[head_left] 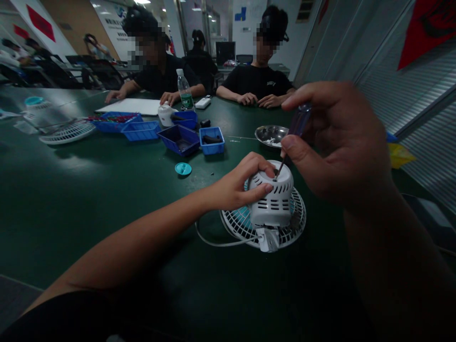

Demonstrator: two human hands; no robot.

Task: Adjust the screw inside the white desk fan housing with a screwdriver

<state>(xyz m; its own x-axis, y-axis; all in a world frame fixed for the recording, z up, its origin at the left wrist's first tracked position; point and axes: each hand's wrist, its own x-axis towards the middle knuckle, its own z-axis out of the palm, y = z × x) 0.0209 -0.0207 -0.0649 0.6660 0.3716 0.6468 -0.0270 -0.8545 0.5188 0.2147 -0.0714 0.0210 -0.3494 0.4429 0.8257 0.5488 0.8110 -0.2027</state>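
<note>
A small electric fan lies face down on its round white grille (pixel 298 219), with its slotted white motor housing (pixel 272 209) pointing up. My left hand (pixel 245 183) is wrapped round the housing's left side, its fingertips near the top. In my right hand (pixel 342 142) is a screwdriver (pixel 299 121) with a translucent purple handle, held by thumb and fingers. Its shaft slants down to the left, and the tip meets the top of the housing beside my left fingertips. Whether a screw sits under the tip I cannot tell. A white cord (pixel 213 244) loops out to the left.
Behind the fan stands a metal bowl (pixel 261 135) with small white pieces. Blue bins (pixel 180 148), a turquoise cap (pixel 183 168) and a water bottle (pixel 185 92) are on the green table (pixel 124 204). Another fan (pixel 67 133) lies far left. Two people sit opposite.
</note>
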